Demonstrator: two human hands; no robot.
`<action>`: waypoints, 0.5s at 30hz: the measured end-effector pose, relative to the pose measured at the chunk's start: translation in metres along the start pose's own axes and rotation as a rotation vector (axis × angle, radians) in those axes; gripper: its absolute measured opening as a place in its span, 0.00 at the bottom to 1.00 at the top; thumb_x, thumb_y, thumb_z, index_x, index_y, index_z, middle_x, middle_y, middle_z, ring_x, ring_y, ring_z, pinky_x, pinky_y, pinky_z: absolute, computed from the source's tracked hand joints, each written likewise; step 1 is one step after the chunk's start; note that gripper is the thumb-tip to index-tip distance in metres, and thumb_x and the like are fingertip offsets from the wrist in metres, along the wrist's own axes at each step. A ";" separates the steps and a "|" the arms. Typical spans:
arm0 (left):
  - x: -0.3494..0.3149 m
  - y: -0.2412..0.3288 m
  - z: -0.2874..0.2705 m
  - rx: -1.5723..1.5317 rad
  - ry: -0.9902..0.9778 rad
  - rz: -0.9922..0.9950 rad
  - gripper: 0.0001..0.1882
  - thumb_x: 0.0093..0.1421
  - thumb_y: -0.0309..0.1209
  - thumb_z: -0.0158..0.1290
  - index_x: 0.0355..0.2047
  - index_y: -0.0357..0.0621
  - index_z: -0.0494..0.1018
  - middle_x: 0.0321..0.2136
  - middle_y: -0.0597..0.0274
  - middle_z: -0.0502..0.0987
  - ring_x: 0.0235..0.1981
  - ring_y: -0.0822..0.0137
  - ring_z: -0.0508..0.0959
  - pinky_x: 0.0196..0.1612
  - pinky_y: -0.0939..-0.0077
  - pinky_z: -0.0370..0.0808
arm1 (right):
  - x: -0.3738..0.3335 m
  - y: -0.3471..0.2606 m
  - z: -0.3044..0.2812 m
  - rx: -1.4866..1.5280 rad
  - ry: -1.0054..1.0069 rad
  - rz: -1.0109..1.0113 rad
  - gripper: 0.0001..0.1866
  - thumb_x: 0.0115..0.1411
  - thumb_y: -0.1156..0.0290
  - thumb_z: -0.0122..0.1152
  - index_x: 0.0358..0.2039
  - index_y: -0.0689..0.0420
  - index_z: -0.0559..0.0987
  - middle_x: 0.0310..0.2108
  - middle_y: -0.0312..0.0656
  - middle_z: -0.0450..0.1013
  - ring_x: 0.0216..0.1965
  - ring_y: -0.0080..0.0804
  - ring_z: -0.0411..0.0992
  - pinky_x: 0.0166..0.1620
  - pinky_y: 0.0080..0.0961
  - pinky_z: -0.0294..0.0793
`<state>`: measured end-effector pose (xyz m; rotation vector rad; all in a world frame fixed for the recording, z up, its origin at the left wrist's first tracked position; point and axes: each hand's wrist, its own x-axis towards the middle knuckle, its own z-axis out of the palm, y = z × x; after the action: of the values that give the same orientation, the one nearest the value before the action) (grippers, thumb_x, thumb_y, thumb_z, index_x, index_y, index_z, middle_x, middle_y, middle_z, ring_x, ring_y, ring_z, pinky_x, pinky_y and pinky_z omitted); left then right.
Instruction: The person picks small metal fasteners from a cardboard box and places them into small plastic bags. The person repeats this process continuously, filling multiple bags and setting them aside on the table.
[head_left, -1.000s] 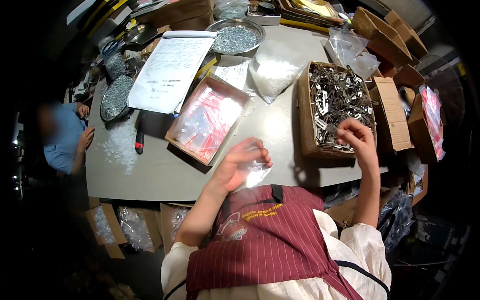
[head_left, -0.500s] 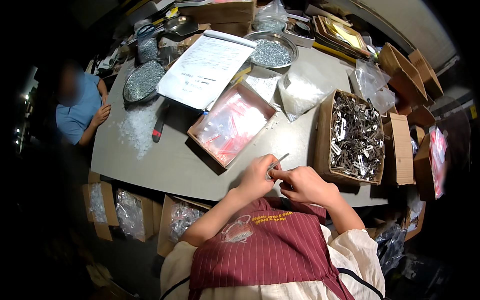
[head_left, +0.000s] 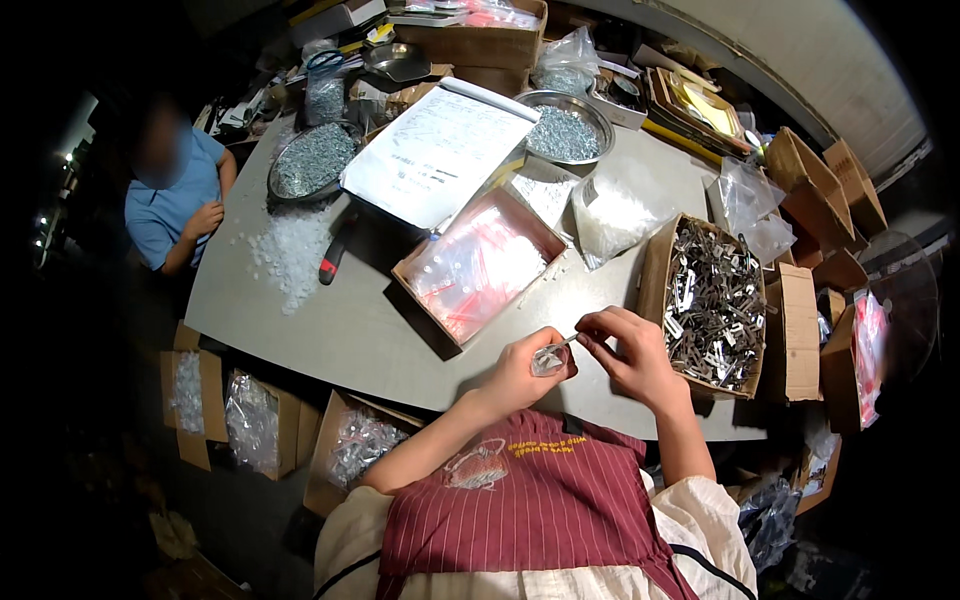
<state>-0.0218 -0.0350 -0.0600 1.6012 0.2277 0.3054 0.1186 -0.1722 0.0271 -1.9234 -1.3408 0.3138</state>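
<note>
A small clear plastic bag [head_left: 548, 361] is held in my left hand [head_left: 516, 378], whose fingers are curled around it above the table's near edge. Beside it, my right hand [head_left: 634, 356] pinches the end of a thin greyish strip [head_left: 570, 341] at the bag's mouth. Whether that strip is a metal piece or the bag's own edge I cannot tell. Just beyond my hands lies an open cardboard box of clear bags with red strips [head_left: 470, 262]. To the right of my right hand stands a cardboard box full of small dark metal clips [head_left: 712, 300].
A clipboard with written sheets [head_left: 435, 150] rests behind the bag box. Metal pans of small shiny parts [head_left: 568, 128] stand farther back. White plastic pieces [head_left: 292, 255] and a red-and-black-handled tool [head_left: 332, 262] lie left. Another person [head_left: 175, 195] is at the far left.
My hands have moved apart slightly; the right one has shifted right and up. The clear bag in my left hand now shows openly. My view has tilted a little.
</note>
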 end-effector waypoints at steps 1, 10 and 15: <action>-0.001 0.000 -0.002 0.037 0.010 -0.016 0.10 0.56 0.23 0.60 0.36 0.40 0.71 0.31 0.53 0.80 0.35 0.57 0.82 0.39 0.67 0.76 | -0.001 -0.003 0.001 -0.024 -0.014 -0.002 0.08 0.59 0.74 0.67 0.39 0.60 0.81 0.30 0.44 0.75 0.29 0.37 0.76 0.32 0.29 0.74; 0.004 -0.019 0.003 0.405 0.095 0.185 0.12 0.54 0.22 0.60 0.38 0.38 0.72 0.33 0.51 0.79 0.38 0.50 0.80 0.41 0.62 0.76 | -0.007 -0.001 0.018 -0.126 -0.275 -0.003 0.11 0.60 0.66 0.65 0.40 0.58 0.82 0.31 0.46 0.78 0.30 0.45 0.78 0.35 0.36 0.77; -0.002 -0.022 -0.010 -0.034 0.034 -0.051 0.18 0.55 0.22 0.62 0.46 0.35 0.73 0.36 0.61 0.80 0.39 0.72 0.76 0.40 0.75 0.75 | 0.000 0.007 0.019 -0.101 -0.203 -0.327 0.11 0.49 0.68 0.67 0.35 0.52 0.84 0.38 0.43 0.70 0.46 0.43 0.70 0.50 0.39 0.68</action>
<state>-0.0257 -0.0251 -0.0816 1.5552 0.2878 0.2954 0.1126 -0.1651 0.0089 -1.7494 -1.8078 0.2879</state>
